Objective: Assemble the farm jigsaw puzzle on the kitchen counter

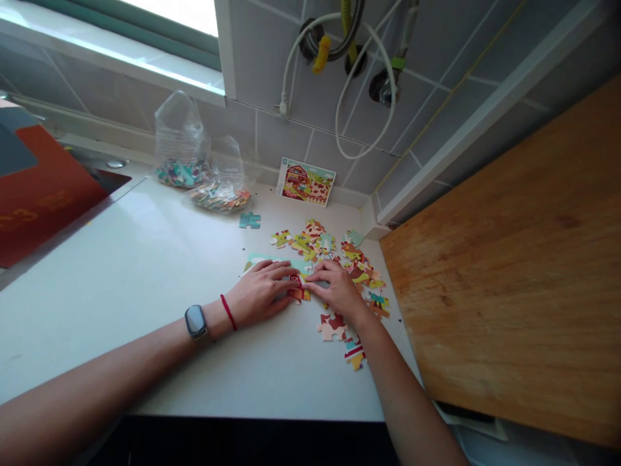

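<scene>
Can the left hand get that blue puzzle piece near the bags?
Probably yes. The left hand rests on some puzzle pieces, and the blue piece lies alone just beyond it. I see nothing blocking the way, and the bags sit behind the piece.

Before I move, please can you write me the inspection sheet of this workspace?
Surface: white counter, a few dark specks.
Job's things: puzzle pieces, many loose and overlapping at right; picture card leaning at the wall.
Clutter: two clear bags holding pieces; red box at left.
Hands: left hand spread over pieces; right hand fingertips beside it, grip unclear.
Cables: white cable looped above the counter.
Surroundings: window, tiled wall, wooden panel.
</scene>
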`<state>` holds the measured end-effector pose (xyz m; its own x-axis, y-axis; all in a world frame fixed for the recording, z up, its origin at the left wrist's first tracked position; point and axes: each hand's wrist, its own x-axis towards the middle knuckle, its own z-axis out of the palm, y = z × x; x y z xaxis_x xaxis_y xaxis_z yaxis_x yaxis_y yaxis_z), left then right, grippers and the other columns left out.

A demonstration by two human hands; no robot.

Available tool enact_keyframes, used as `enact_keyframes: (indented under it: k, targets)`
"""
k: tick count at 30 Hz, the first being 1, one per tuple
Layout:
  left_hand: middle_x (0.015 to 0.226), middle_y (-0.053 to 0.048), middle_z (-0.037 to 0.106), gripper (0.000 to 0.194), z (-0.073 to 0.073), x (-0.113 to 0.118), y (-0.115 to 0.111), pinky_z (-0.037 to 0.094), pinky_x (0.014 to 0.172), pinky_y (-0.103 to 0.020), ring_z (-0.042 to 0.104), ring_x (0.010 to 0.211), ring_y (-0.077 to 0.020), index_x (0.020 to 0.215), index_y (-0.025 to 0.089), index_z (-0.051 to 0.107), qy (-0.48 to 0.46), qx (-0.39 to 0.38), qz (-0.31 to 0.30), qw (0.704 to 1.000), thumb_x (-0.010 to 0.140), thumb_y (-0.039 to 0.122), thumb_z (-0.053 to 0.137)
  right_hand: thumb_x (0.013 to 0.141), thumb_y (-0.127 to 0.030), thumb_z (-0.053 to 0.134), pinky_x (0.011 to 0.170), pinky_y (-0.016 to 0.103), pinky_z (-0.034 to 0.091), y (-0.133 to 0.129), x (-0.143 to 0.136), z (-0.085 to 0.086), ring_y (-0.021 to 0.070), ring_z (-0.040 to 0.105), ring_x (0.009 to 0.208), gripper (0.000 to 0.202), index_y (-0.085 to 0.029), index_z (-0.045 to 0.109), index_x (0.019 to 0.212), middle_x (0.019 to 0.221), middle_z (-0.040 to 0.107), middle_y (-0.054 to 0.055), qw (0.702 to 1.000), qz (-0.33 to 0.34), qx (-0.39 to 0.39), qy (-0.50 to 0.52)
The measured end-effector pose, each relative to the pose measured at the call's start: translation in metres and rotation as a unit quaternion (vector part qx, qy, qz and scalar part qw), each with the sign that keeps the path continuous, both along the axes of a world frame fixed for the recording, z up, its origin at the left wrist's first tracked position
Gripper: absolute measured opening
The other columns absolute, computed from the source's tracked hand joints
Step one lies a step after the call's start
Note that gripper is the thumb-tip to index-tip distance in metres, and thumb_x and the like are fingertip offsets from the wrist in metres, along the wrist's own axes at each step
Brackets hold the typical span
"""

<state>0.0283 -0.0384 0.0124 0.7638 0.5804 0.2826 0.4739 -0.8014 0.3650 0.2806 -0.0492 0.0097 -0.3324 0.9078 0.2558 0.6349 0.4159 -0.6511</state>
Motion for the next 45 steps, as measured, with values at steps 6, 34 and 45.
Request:
enact_keyframes:
  k: [6, 34, 45]
  targets:
    - [0.143, -0.007, 0.069, 0.031, -0.005, 0.000, 0.000, 0.047, 0.114, -0.052, 0.060, 0.137, -0.0311, 0.131, 0.025, 0.070, -0.013, 0.009, 0.005, 1.000, 0.104, 0.036, 0.062, 0.093, -0.027, 0.078, 0.082, 0.033, 0.055, -0.004, -0.003, 0.006, 0.0194, 0.067, 0.087, 0.007, -0.025, 0.084, 0.092, 0.089, 0.069, 0.004, 1.000, -0.012, -0.008, 0.023]
    - [0.144, -0.007, 0.068, 0.031, -0.010, -0.003, -0.005, 0.037, 0.122, -0.050, 0.056, 0.140, -0.0307, 0.130, 0.024, 0.071, -0.059, -0.007, 0.005, 0.998, 0.103, 0.029, 0.057, 0.098, -0.037, 0.068, 0.076, 0.036, 0.055, -0.006, -0.002, 0.010, 0.0208, 0.067, 0.078, 0.021, -0.023, 0.079, 0.087, 0.082, 0.073, 0.004, 0.986, -0.118, -0.041, 0.112]
    - [0.148, -0.004, 0.066, 0.031, -0.016, -0.003, -0.006, 0.034, 0.125, -0.050, 0.055, 0.142, -0.0294, 0.125, 0.027, 0.072, -0.058, -0.030, 0.006, 0.998, 0.103, 0.031, 0.051, 0.097, -0.036, 0.068, 0.076, 0.035, 0.056, -0.007, -0.003, 0.011, 0.0206, 0.068, 0.079, 0.020, -0.022, 0.078, 0.087, 0.082, 0.074, 0.004, 0.983, -0.134, -0.051, 0.115]
